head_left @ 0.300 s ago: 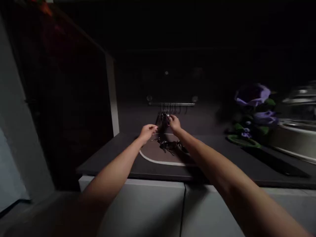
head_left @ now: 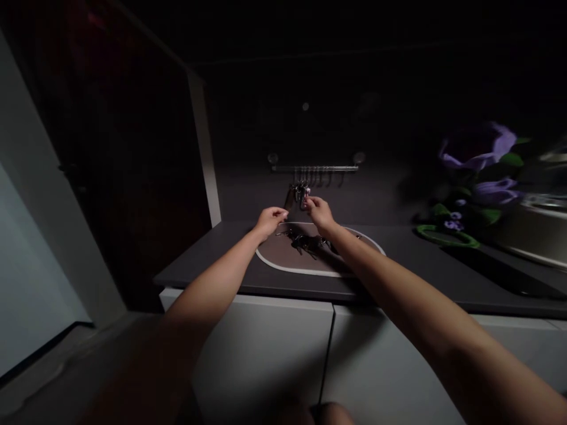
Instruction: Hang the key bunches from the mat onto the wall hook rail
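Note:
A cluster of hanging keys dangles from the hooks under a wall rail. My right hand is at the right side of the cluster, its fingers pinched on keys there. Lower and to the left, my left hand has its thumb and fingertips pressed together. Whatever it might hold is too small and dark to make out. Beneath both hands, more loose keys lie in a dark heap on a brown mat with a pale rim. My right forearm hides part of the mat.
The mat lies on a dark countertop above white cabinet doors. To the right are purple artificial flowers with a green ring base, a flat black object and a large pale round vessel. A dark door stands left.
The view has tilted downward, so more of the mat and cabinets shows. Both hands remain near the hanging keys, the right one still at their right side.

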`<state>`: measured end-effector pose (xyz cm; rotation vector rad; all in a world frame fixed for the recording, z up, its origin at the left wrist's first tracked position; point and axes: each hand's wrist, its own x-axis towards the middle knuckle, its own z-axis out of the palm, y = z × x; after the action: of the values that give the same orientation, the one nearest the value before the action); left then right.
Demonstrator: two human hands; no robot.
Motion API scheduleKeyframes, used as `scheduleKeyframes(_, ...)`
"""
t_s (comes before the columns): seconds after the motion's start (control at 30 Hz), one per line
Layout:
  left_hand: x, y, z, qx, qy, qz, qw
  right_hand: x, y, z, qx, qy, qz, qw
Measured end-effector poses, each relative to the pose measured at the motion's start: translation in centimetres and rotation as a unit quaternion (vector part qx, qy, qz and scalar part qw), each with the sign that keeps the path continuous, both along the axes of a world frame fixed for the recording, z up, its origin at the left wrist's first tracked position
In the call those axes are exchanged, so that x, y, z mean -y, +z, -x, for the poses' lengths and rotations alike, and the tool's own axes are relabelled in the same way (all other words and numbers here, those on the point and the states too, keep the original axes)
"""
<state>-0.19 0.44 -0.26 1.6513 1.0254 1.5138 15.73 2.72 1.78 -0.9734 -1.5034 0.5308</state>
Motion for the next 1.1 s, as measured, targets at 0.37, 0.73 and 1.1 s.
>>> scheduleKeyframes(0.37,-0.3,-1.0,0.1,-0.257,0.044,-0.064,0.963,3.4,-2.4,-1.3,0.29,-0.045,0.006,0.956)
scheduleKeyframes(0.73,-1.7,-2.1,-0.1,-0.486,0.117,-0.131,0.856,2.4,-2.7,-0.7,0.44,-0.073,0.023,0.895)
scheduleKeyframes(1.1,-1.9,-2.4,-0.2,-0.536,0.114,-0.129,0.826,2.7,-2.7,-0.5,0.456,-0.07,0.037,0.887)
